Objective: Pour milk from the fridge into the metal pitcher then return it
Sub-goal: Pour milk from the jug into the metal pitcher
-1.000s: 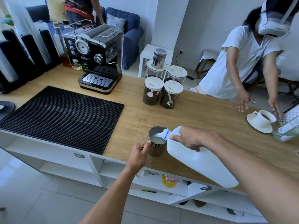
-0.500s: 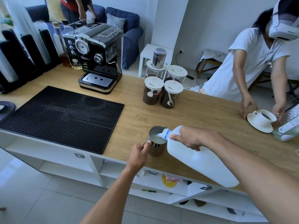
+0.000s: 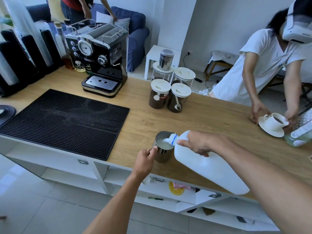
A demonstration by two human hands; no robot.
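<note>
A metal pitcher (image 3: 161, 154) stands near the front edge of the wooden counter (image 3: 211, 115), with milk visible inside. My left hand (image 3: 145, 159) grips its handle on the near side. A white plastic milk jug (image 3: 209, 164) with a blue neck ring is tipped to the left, its spout over the pitcher's rim and milk running out. My right hand (image 3: 200, 143) holds the jug by its upper handle part.
A black rubber mat (image 3: 64, 120) lies to the left, an espresso machine (image 3: 99, 58) behind it. Several white-lidded jars (image 3: 168, 92) stand mid-counter. A person at the right holds a cup on a saucer (image 3: 274, 124). White shelves run below the counter.
The jug and pitcher stay in place as milk keeps flowing. The person at the right has taken hold of the cup and saucer with both hands.
</note>
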